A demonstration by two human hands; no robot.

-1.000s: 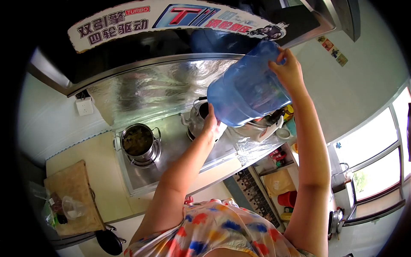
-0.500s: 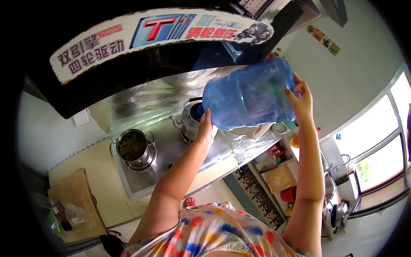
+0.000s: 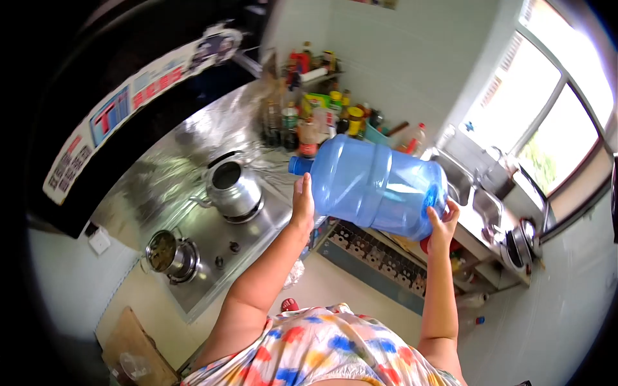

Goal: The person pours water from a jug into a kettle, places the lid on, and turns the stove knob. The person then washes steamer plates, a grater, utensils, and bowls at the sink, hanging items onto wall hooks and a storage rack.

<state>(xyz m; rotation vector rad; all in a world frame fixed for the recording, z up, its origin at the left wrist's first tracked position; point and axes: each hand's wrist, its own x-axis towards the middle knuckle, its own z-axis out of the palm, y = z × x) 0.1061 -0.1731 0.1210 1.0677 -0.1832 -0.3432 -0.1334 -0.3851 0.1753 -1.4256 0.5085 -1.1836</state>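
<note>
A large blue water bottle [image 3: 376,183] lies nearly horizontal in the air between my two hands, its neck pointing left. My left hand [image 3: 302,199] grips it at the neck end, fingers partly hidden behind it. At the base, on the right, my right hand [image 3: 443,225] holds the bottle with its thumb and fingers. Left of the bottle, a metal kettle [image 3: 235,193] stands without its lid on the right burner. A steel pot [image 3: 165,252] with leafy contents stands on the other burner.
Sauce bottles and jars [image 3: 315,122] stand in the back corner, behind the bottle. A metal sink [image 3: 450,177] is at the right under the window, with stacked pans [image 3: 520,244] beside it. The range hood [image 3: 154,58] overhangs the stove. A cutting board [image 3: 132,344] lies at lower left.
The view has turned right, toward the sink. Both hands have carried the blue bottle away from above the kettle, and its tilted body is now closer to level.
</note>
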